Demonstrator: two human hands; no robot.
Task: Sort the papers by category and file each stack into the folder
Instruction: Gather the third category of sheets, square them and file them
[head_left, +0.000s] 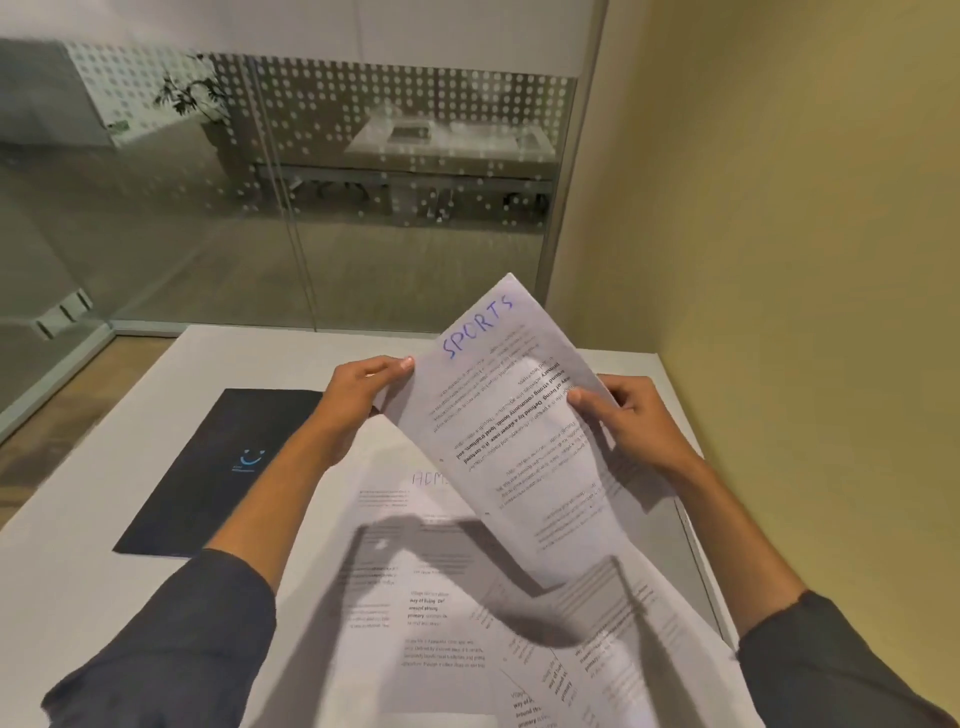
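I hold up a printed sheet with "SPORTS" handwritten in blue at its top, tilted above the table. My left hand pinches its left edge and my right hand grips its right edge. Under it lies a sheet headed "ADM...", partly hidden by the raised one. More printed sheets spread out at the lower right. A dark folder with a blue smile logo lies shut on the table to the left of my left arm.
The white table ends against a yellow wall on the right. A glass partition stands behind the table's far edge. Bare tabletop shows left of the folder.
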